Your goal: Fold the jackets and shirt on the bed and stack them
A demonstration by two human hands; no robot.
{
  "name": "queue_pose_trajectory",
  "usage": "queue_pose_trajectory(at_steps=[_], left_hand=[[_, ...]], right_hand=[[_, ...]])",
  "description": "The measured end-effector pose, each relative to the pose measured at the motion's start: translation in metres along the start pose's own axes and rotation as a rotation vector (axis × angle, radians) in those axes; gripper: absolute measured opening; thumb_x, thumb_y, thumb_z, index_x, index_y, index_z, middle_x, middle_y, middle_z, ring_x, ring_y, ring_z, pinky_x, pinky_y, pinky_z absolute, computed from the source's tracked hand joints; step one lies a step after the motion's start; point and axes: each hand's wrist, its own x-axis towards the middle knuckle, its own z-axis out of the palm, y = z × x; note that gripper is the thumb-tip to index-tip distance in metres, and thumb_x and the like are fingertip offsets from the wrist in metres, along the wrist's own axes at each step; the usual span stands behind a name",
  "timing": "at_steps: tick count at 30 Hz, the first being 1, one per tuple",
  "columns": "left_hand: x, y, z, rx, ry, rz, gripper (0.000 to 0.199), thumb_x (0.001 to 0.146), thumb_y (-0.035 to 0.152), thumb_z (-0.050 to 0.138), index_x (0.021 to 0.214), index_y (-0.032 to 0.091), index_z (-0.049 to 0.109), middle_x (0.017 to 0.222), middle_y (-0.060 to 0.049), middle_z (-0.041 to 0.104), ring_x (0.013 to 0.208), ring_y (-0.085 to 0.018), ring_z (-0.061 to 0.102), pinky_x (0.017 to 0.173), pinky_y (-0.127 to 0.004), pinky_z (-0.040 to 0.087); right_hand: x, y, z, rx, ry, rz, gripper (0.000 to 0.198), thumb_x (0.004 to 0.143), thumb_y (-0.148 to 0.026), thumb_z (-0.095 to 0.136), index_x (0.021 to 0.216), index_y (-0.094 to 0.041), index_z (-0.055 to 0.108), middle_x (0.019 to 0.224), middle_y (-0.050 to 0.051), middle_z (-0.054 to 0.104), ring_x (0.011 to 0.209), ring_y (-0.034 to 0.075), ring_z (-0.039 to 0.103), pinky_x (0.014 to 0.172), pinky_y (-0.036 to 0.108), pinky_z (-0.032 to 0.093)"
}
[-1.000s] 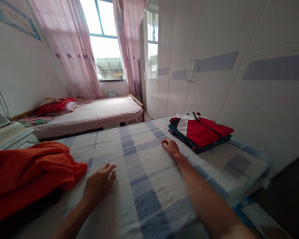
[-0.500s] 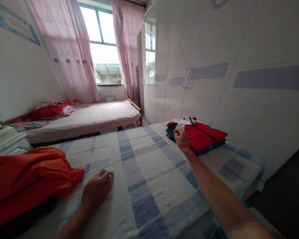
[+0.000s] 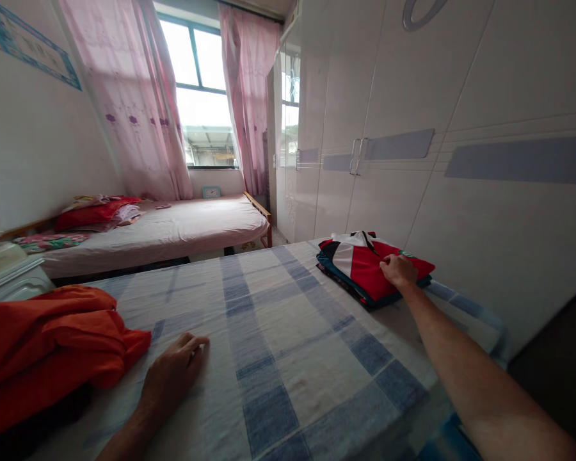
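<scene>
On the far right part of the bed lies a stack of folded clothes, topped by a red shirt (image 3: 362,272) with white and black panels and a white collar. My right hand (image 3: 399,270) is on top of this shirt, its fingers bent and drawn together at the red cloth. Dark blue-green folded garments (image 3: 343,280) show beneath. My left hand (image 3: 177,365) rests on the checked bedsheet (image 3: 312,378), loosely bent with the index finger stretched out, holding nothing. Just left of it is a crumpled orange garment (image 3: 62,346), with dark cloth under it.
A second bed (image 3: 196,221) with a pink sheet stands by the window, bearing a heap of red and pink cloth (image 3: 96,214) and a small clock (image 3: 211,192). The white wardrobe (image 3: 388,205) runs along the right side. Something blue (image 3: 454,438) is low at the bed's near right edge.
My right hand has moved rightward across the red shirt, from its left edge to its middle right. The left hand stays on the sheet. The view has shifted slightly.
</scene>
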Motion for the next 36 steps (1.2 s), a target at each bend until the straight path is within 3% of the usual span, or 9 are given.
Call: queue_pose_trajectory(at_steps=[5, 15, 18, 20, 24, 27, 30, 33, 36], left_hand=[[0.001, -0.004, 0.004, -0.021, 0.016, 0.027, 0.034, 0.089, 0.029, 0.031, 0.101, 0.024, 0.063, 0.103, -0.002, 0.063, 0.083, -0.014, 0.063, 0.066, -0.023, 0.044], [0.001, -0.005, 0.004, -0.045, -0.01, -0.001, 0.034, 0.089, 0.03, 0.031, 0.1, 0.025, 0.063, 0.105, -0.001, 0.062, 0.082, -0.014, 0.063, 0.065, -0.023, 0.044], [0.001, -0.005, 0.003, -0.058, -0.02, -0.004, 0.035, 0.089, 0.03, 0.031, 0.102, 0.025, 0.062, 0.106, -0.001, 0.061, 0.082, -0.014, 0.063, 0.067, -0.024, 0.044], [0.001, -0.005, 0.004, -0.063, -0.019, -0.003, 0.034, 0.089, 0.029, 0.031, 0.102, 0.025, 0.062, 0.106, -0.002, 0.061, 0.083, -0.015, 0.062, 0.069, -0.025, 0.044], [0.001, -0.006, 0.006, -0.081, -0.015, -0.001, 0.033, 0.088, 0.028, 0.031, 0.1, 0.025, 0.062, 0.103, -0.002, 0.061, 0.081, -0.016, 0.062, 0.07, -0.027, 0.044], [0.0, -0.006, 0.007, -0.116, 0.006, 0.001, 0.032, 0.088, 0.028, 0.033, 0.099, 0.025, 0.063, 0.101, -0.002, 0.061, 0.08, -0.016, 0.062, 0.07, -0.027, 0.045], [-0.001, -0.005, 0.007, -0.192, 0.076, 0.03, 0.033, 0.089, 0.026, 0.033, 0.103, 0.023, 0.062, 0.1, -0.003, 0.062, 0.079, -0.015, 0.062, 0.071, -0.027, 0.046], [-0.003, -0.002, 0.005, -0.293, 0.231, 0.114, 0.033, 0.09, 0.03, 0.035, 0.114, 0.022, 0.056, 0.103, -0.004, 0.06, 0.077, -0.014, 0.061, 0.072, -0.027, 0.049], [-0.006, 0.003, -0.001, -0.322, 0.477, 0.172, 0.037, 0.091, 0.03, 0.039, 0.125, 0.021, 0.048, 0.116, -0.008, 0.055, 0.094, -0.017, 0.059, 0.086, -0.033, 0.048]], right_hand=[[0.017, -0.006, -0.012, -0.038, -0.137, -0.047, 0.031, 0.07, -0.028, 0.055, 0.093, -0.016, 0.072, 0.097, 0.015, 0.066, 0.094, 0.028, 0.061, 0.075, 0.036, 0.045], [0.023, -0.011, -0.024, -0.117, -0.286, -0.058, 0.034, 0.064, -0.027, 0.059, 0.089, -0.008, 0.07, 0.088, 0.02, 0.068, 0.086, 0.03, 0.064, 0.066, 0.033, 0.045], [0.005, -0.013, -0.02, -0.14, -0.232, -0.047, 0.04, 0.068, -0.028, 0.055, 0.1, -0.007, 0.065, 0.096, 0.022, 0.066, 0.09, 0.032, 0.063, 0.068, 0.036, 0.045], [-0.011, -0.014, -0.016, -0.147, -0.126, -0.055, 0.041, 0.073, -0.028, 0.05, 0.107, -0.007, 0.059, 0.104, 0.022, 0.063, 0.096, 0.032, 0.06, 0.072, 0.038, 0.044], [-0.037, -0.024, -0.016, -0.036, 0.141, -0.209, 0.022, 0.074, -0.027, 0.048, 0.092, -0.015, 0.054, 0.094, 0.013, 0.062, 0.089, 0.026, 0.057, 0.071, 0.035, 0.042], [-0.054, -0.057, -0.031, 0.173, 0.254, -0.418, 0.009, 0.07, -0.024, 0.049, 0.077, -0.02, 0.046, 0.08, 0.005, 0.056, 0.077, 0.021, 0.052, 0.069, 0.032, 0.039], [-0.081, -0.11, -0.051, 0.482, 0.272, -0.596, 0.011, 0.068, -0.02, 0.048, 0.071, -0.022, 0.038, 0.072, 0.0, 0.047, 0.069, 0.017, 0.045, 0.066, 0.029, 0.036], [-0.126, -0.168, -0.059, 0.736, 0.124, -0.738, 0.014, 0.066, -0.017, 0.048, 0.069, -0.023, 0.036, 0.068, -0.003, 0.042, 0.064, 0.014, 0.04, 0.061, 0.027, 0.033], [-0.179, -0.213, -0.049, 0.871, -0.088, -0.881, 0.015, 0.063, -0.013, 0.048, 0.069, -0.022, 0.038, 0.068, -0.004, 0.043, 0.063, 0.013, 0.039, 0.059, 0.025, 0.03]])
